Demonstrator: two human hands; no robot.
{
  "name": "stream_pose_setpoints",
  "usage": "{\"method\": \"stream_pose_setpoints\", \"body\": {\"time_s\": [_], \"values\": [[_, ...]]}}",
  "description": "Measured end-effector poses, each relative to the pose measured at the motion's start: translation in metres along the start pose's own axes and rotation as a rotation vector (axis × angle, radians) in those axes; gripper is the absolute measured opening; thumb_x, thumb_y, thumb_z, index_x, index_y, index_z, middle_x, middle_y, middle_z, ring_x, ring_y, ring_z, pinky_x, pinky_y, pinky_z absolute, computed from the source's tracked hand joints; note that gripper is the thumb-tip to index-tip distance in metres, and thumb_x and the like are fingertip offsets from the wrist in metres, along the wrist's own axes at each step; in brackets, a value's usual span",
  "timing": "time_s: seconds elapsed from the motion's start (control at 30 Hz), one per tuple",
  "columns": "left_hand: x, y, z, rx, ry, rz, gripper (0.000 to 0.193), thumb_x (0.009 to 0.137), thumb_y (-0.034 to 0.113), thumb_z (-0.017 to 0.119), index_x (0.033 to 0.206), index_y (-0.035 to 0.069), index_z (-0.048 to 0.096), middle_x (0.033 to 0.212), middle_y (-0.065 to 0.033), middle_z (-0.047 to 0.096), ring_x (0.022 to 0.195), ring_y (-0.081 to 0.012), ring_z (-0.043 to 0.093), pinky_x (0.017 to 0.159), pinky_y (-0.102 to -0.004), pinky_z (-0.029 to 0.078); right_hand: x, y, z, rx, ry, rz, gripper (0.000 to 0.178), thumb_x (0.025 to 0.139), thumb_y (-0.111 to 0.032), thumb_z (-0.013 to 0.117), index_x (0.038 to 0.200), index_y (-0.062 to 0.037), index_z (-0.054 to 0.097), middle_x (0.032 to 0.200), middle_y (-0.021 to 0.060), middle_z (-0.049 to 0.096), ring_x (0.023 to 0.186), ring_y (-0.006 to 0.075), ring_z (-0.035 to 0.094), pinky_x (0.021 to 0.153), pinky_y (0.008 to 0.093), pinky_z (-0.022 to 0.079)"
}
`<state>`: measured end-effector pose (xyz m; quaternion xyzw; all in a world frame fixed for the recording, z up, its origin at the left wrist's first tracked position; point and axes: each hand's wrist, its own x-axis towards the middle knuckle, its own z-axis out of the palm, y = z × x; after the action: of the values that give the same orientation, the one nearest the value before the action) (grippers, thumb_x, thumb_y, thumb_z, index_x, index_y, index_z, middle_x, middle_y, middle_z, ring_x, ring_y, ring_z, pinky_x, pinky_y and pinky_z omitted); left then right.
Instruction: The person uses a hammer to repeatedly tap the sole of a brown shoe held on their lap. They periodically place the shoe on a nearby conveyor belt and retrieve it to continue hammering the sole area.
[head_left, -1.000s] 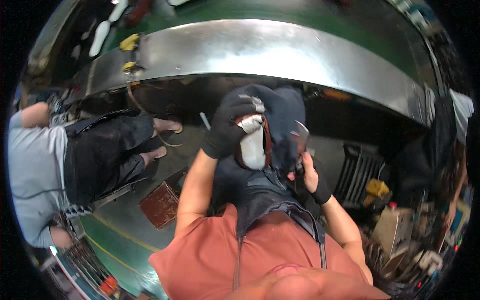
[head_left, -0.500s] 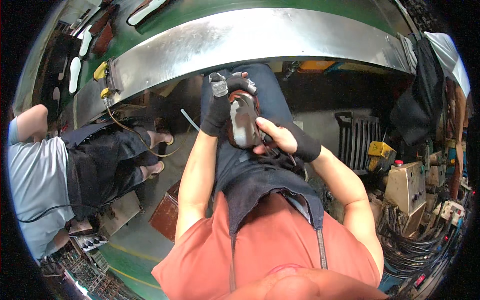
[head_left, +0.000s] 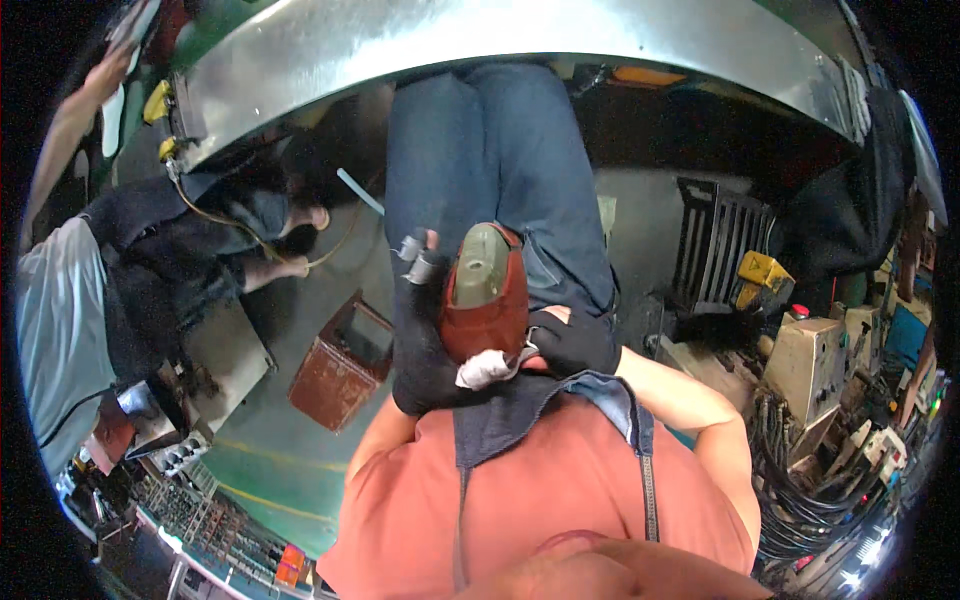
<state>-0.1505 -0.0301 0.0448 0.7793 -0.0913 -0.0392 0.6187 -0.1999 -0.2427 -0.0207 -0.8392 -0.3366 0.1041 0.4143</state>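
A reddish-brown leather shoe upper (head_left: 490, 330) sits on a greenish shoe last (head_left: 482, 265) over my lap, toe toward my body and the last's top facing up. My left hand (head_left: 425, 330), in a black fingerless glove with silvery tape on its fingers, is closed along the shoe's left side. Against the toe end on the right, my right hand (head_left: 575, 340) is closed too, also in black; its fingertips are partly hidden. Between the hands, at the toe, shows a crumpled whitish piece (head_left: 485, 370); I cannot tell whether it is cloth or finger wrapping.
A shiny metal bench edge (head_left: 480, 35) curves across beyond my knees. To the left, a person (head_left: 60, 290) sits near a yellow tool (head_left: 157, 105) with a hose. A brown stool (head_left: 335, 375) stands on the floor. At right are a control box (head_left: 815, 360) and black cables (head_left: 790, 480).
The shoe has come closer to my body and been turned over, its underside no longer facing up. Both hands moved in with it. The person at left has stretched an arm toward the bench.
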Motion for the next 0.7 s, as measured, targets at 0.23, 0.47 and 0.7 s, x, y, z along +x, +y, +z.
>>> {"method": "stream_pose_setpoints", "body": {"time_s": [0.23, 0.47, 0.7], "values": [[-0.018, -0.016, 0.014, -0.129, 0.017, -0.045, 0.091, 0.064, 0.048, 0.078, 0.132, 0.0, 0.04, 0.137, -0.0237, 0.038, 0.131, -0.0394, 0.032, 0.108, -0.0482, 0.021, -0.023, 0.013, -0.001, 0.083, -0.052, -0.01, 0.035, 0.074, -0.028, 0.069, 0.095, -0.0029, 0.056, 0.097, 0.0139, 0.06, 0.086, 0.0312, 0.061, 0.071, 0.0384, 0.051], [0.03, -0.102, 0.016, -0.536, -0.221, -0.046, 0.058, 0.087, 0.04, 0.053, 0.13, 0.001, 0.043, 0.13, -0.0162, 0.048, 0.122, -0.0284, 0.045, 0.104, -0.0388, 0.033, 0.016, 0.011, -0.045, 0.012, -0.073, 0.096, 0.04, 0.085, -0.039, 0.057, 0.1, -0.0018, 0.056, 0.096, 0.0166, 0.059, 0.084, 0.0336, 0.059, 0.072, 0.0401, 0.048], [0.112, -0.075, 0.011, -0.301, -0.136, -0.563, 0.038, 0.096, 0.017, 0.04, 0.129, -0.002, 0.039, 0.119, -0.0161, 0.055, 0.106, -0.0253, 0.057, 0.093, -0.0346, 0.046, 0.112, 0.017, -0.117, 0.683, -0.017, 0.694, 0.052, 0.097, -0.048, 0.034, 0.084, -0.0039, 0.059, 0.057, 0.0018, 0.055, 0.05, 0.0081, 0.051, 0.051, 0.0231, 0.043]]}}
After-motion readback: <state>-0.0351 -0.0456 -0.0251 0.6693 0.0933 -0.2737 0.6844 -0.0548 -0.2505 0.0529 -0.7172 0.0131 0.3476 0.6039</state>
